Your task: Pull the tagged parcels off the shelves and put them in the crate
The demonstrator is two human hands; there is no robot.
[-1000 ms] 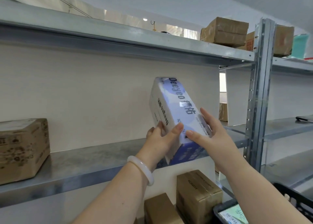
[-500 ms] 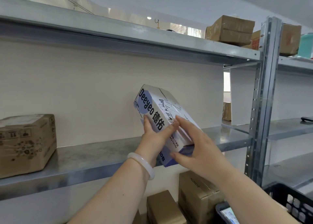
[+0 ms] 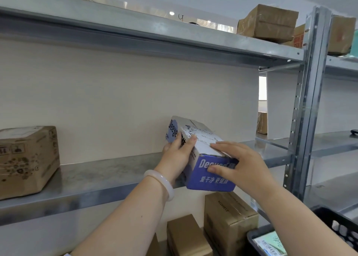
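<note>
Box may drop off the shelf edge: my left hand grips it, right hand merely pinches its corner

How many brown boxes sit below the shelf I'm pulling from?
2: a taller box under the blue parcel, a shorter box to its left. Your left arm may hide more.

Item: parcel, white and blue carton. Position: lower than a second ago, now level with the front edge of the middle shelf. Orientation: turned from standing on end, long printed side to the camera, to lying tilted, with the blue end face toward the camera and the white labelled face up. Grip, left hand: shifted from the bottom corner to the left side. Grip, right hand: fingers now across the top, thumb on the blue end.
</note>
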